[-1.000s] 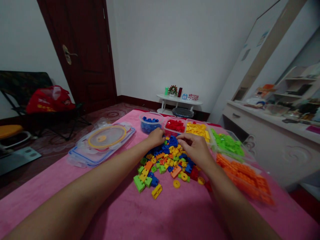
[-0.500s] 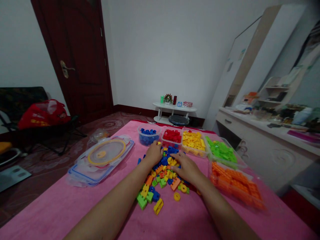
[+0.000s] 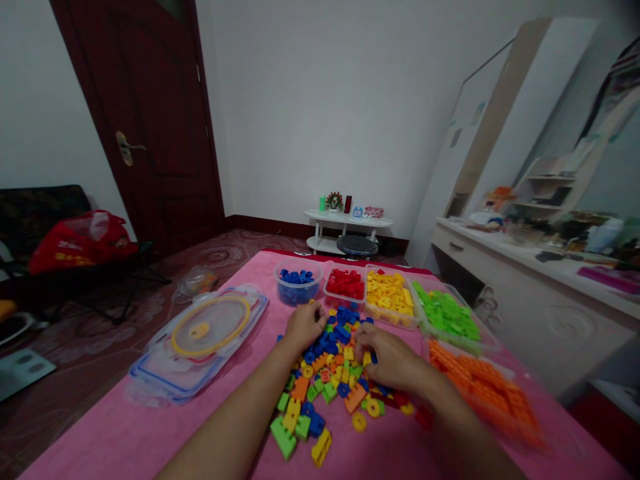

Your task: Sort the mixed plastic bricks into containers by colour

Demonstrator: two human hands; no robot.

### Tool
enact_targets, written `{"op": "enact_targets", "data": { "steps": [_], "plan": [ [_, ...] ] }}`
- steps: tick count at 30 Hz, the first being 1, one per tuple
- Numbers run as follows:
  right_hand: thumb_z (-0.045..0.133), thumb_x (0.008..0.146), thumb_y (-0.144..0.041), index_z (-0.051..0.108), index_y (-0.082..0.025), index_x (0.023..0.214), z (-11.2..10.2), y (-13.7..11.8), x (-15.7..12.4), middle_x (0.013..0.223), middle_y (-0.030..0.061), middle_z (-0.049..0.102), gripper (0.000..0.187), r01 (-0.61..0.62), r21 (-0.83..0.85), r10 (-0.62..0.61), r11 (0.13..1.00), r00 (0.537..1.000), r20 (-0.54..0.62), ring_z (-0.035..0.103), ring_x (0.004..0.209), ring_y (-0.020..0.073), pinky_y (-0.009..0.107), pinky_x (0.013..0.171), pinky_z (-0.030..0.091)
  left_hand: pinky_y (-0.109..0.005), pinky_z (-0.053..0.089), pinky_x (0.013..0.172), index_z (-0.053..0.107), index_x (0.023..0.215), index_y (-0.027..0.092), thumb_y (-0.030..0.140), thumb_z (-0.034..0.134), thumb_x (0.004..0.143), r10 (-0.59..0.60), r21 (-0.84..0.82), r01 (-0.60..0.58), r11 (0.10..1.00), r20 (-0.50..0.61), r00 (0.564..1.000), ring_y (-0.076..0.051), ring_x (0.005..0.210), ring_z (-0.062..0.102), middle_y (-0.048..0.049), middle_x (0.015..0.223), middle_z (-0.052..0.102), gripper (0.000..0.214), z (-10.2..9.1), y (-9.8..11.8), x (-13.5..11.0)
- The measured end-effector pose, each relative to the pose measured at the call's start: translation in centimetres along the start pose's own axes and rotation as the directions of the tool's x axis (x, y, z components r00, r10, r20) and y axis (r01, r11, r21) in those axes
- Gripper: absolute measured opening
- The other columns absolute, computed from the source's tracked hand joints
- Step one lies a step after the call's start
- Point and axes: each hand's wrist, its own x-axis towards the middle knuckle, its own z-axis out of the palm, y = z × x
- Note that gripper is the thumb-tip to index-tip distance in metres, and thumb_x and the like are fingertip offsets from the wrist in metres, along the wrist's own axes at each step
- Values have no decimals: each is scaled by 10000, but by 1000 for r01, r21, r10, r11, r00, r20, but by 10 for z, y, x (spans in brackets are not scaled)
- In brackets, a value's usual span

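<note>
Clear lids (image 3: 220, 323), seemingly several, near bricks (image 3: 329, 392)

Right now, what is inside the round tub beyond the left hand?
Blue blocks are inside the round tub, seen from above and dimly through its clear wall. What lies beneath the top layer is mostly covered.
</note>
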Motion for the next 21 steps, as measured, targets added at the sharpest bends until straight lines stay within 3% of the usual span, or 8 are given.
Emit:
{"op": "enact_targets", "data": {
  "steps": [2, 4, 8, 11, 14, 18, 21],
  "plan": [
    [518, 527, -36, 616, -187, 678, -5, 0, -2, 782, -17, 602, 235, -10, 50, 6, 999, 997, 77, 530, 726, 120, 201, 610, 344, -236, 375, 616, 587, 714, 187, 298, 527, 795, 10, -11, -10, 1000, 29, 1000, -140, 666, 583, -3, 710, 642, 150, -1, 1, 0],
    [529, 576, -76, 636, -190, 717, -7, 2, -2, 710, -23, 599, 210, -50, 99, 41, 994, 994, 98, 521, 664, 115, 200, 570, 332, -243, 387, 627, 598, 740, 190, 301, 506, 812, -15, 7, 16, 1000, -11, 1000, -149, 684, 584, -10, 723, 646, 161, -2, 1, 0],
    [551, 681, -180, 659, -187, 779, -2, 2, 4, 669, -16, 599, 146, -101, 153, 104, 983, 994, -12, 499, 595, 111, 208, 524, 306, -276, 408, 852, 625, 1028, 200, 197, 452, 835, 43, 90, -28, 996, -167, 985, -184, 1019, 545, -53, 1102, 627, 259, -3, 3, 0],
    [543, 729, -223, 668, -188, 806, 6, 0, 10, 656, -8, 601, 150, -115, 180, 133, 977, 987, -89, 499, 581, 117, 216, 511, 294, -298, 385, 932, 584, 1170, 209, 158, 436, 835, 62, 166, -48, 985, -79, 995, -198, 1100, 503, -63, 1233, 562, 370, -1, 5, 0],
    [530, 770, -265, 655, -182, 801, 12, -2, 13, 670, 3, 606, 154, -113, 234, 155, 966, 974, -168, 507, 584, 123, 222, 511, 304, -296, 407, 894, 620, 1104, 199, 178, 425, 851, 18, 218, -16, 976, -6, 1000, -198, 1032, 533, -84, 1126, 587, 320, 2, 5, 1],
    [519, 802, -311, 640, -171, 843, 16, -1, 16, 665, 4, 583, 189, -100, 369, 202, 924, 948, -247, 512, 583, 128, 229, 522, 340, -260, 425, 803, 675, 922, 178, 158, 449, 828, -102, 192, 102, 976, -10, 995, -168, 913, 576, -87, 1030, 587, 246, 1, 5, 3],
    [535, 798, -329, 633, -166, 913, 17, 2, 17, 675, 2, 565, 222, -85, 468, 238, 880, 930, -280, 524, 592, 133, 233, 527, 364, -251, 418, 748, 683, 812, 164, 137, 486, 790, -107, 121, 109, 987, -18, 994, -171, 858, 592, -81, 919, 631, 200, -6, 9, 4]
  ]
}}
